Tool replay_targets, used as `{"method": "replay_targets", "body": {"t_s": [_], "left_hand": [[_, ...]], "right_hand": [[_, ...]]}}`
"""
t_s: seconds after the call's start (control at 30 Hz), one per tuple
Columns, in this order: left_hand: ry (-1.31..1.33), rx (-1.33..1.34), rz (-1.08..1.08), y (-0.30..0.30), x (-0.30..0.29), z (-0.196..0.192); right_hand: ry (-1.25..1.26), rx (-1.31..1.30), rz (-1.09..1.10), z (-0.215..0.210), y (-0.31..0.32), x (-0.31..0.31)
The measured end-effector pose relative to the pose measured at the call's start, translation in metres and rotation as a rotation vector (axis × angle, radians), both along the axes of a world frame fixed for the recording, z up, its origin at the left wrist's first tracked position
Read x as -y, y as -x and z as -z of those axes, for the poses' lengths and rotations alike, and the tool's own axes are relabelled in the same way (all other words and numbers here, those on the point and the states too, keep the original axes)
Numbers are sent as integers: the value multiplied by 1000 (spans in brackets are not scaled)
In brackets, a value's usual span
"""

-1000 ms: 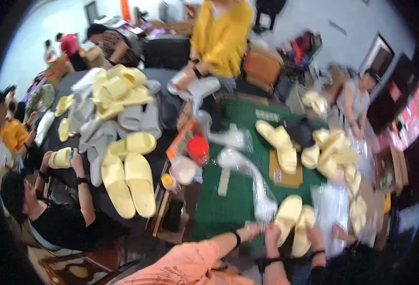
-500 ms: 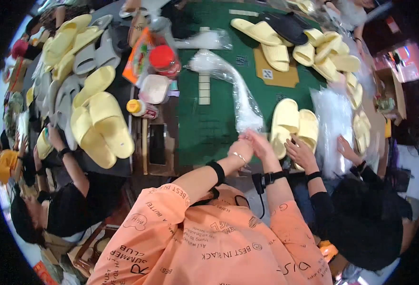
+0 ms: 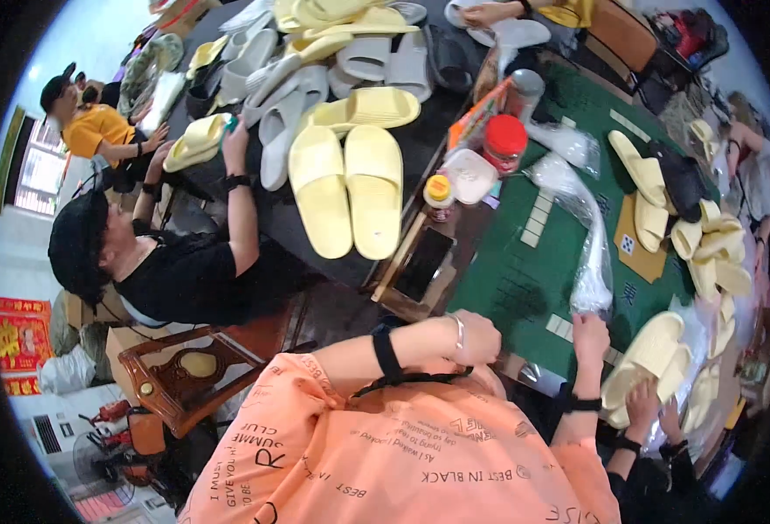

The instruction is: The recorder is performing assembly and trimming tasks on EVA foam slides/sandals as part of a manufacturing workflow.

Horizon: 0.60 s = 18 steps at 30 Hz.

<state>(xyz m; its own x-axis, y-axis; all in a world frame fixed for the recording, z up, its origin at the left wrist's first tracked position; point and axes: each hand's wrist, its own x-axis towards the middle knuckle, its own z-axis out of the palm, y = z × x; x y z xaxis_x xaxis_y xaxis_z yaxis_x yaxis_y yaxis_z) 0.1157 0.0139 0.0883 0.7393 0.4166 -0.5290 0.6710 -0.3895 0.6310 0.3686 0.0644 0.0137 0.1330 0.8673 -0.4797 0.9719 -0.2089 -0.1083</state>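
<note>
My right hand [image 3: 591, 339] is closed on the near end of a bundle of clear plastic bags [image 3: 593, 253], which trails away over the green table [image 3: 498, 262]. Apart from it, my left hand [image 3: 476, 337] is curled shut near the table's front edge; whatever is in its fingers is hidden. A pair of pale yellow slippers [image 3: 373, 188] lies on the dark table to the left. On the right, a co-worker's hand [image 3: 642, 403] touches another pale yellow pair [image 3: 651, 354].
A red-lidded jar [image 3: 504, 140], a white tub [image 3: 469, 175] and a yellow-capped bottle [image 3: 438, 191] stand between the two tables. Grey slippers [image 3: 280, 140] pile up at the far left. A co-worker in black [image 3: 184, 271] handles slippers there. Yellow slippers [image 3: 712, 249] are heaped right.
My view has swung left. My hands, together before, are now apart: the left has drawn away from the bags while the right holds their end. The right-hand co-worker's hand still touches the slippers.
</note>
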Motion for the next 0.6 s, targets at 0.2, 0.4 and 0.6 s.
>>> {"method": "replay_targets", "body": {"t_s": [0.2,0.4,0.6], "left_hand": [[-22,-201,-332,96,-10,-29],[-146,142,-352,207,1,-25],[-773,70,-1116,327,-61,-5]], "right_hand": [[265,-1158,-573,-77,187,26],[542,-1112,-557,-82,278,7],[876,-1400,210,-27,361,-5]]}}
